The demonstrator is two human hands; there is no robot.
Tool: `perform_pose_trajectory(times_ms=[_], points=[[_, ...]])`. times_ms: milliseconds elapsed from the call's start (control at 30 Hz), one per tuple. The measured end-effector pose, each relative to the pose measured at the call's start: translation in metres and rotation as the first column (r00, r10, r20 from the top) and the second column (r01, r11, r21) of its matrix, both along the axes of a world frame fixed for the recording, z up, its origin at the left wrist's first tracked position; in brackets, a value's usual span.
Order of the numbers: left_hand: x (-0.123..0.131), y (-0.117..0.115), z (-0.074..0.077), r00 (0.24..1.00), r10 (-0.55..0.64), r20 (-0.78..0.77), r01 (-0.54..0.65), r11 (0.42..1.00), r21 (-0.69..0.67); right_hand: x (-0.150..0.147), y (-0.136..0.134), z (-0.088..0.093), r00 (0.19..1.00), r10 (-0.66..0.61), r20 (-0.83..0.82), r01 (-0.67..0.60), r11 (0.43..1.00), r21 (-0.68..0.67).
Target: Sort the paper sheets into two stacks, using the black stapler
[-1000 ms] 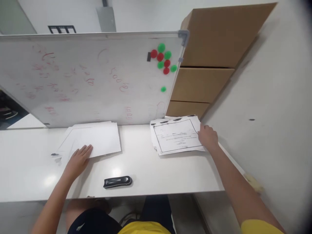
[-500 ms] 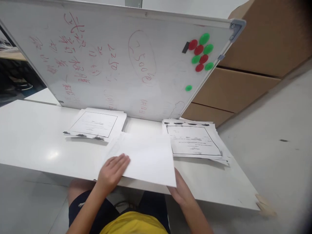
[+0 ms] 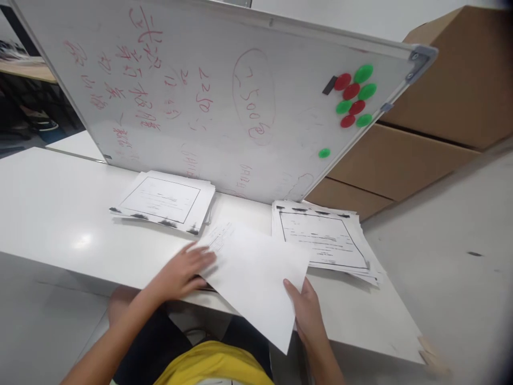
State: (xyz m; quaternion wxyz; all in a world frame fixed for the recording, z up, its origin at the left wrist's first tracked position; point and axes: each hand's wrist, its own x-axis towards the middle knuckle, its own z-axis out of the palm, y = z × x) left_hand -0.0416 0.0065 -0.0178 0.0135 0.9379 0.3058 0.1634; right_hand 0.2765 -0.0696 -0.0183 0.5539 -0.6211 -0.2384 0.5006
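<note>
White paper point(image 3: 252, 272), one sheet or several being impossible to tell, is now slanting more steeply than half a second ago, its near corner having swung toward the body and past the front edge of the counter point(image 3: 80, 214). Right hand point(image 3: 310, 313): gripping the paper's right edge, thumb lying on top, the other fingers partly hidden, clamped on it. Left hand point(image 3: 180, 272): reaching across the paper's left edge, fingers stretching out slightly apart, blurred; whether they are pressing cannot be told. Faint print is showing near the paper's far left corner. Left stack point(image 3: 164, 200): printed sheets, lying beyond the left hand, the top one bearing a black frame and dark smudges along its near edge. Right stack point(image 3: 324, 238): similar sheets, lying unevenly, its near left part being overlapped in view by the paper. Whiteboard point(image 3: 292, 69): standing behind both stacks, carrying red handwriting, nine round magnets point(image 3: 351, 91), four red and five green, and a black strip point(image 3: 329, 85). Cardboard boxes point(image 3: 444, 85): standing behind the board's right edge, beside the wall point(image 3: 460, 214).
</note>
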Motion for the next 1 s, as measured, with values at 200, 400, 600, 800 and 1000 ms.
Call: perform_pose_trajectory(times_ms=[200,400,600,800,1000], points=[[-0.056,0.074,-0.017,0.927,0.371,-0.047,-0.366,0.926,0.094,0.016,0.006,-0.012,0.998,-0.024,0.051,0.021,0.998,0.059],[-0.058,0.074,-0.023,0.861,0.506,0.049,-0.5,0.826,0.261,0.013,0.001,-0.043,0.993,-0.118,-0.014,0.119,0.985,0.129],[-0.052,0.069,-0.013,0.858,0.509,-0.071,-0.466,0.828,0.312,0.009,0.005,-0.06,0.993,-0.111,-0.032,0.114,0.983,0.144],[-0.041,0.058,-0.01,0.79,0.612,-0.023,-0.581,0.76,0.291,0.008,0.007,-0.057,0.998,-0.059,-0.018,0.061,0.989,0.134],[-0.023,0.055,-0.012,0.734,0.68,-0.006,-0.656,0.711,0.253,0.009,0.008,-0.054,0.999,-0.033,-0.011,0.035,0.989,0.146]])
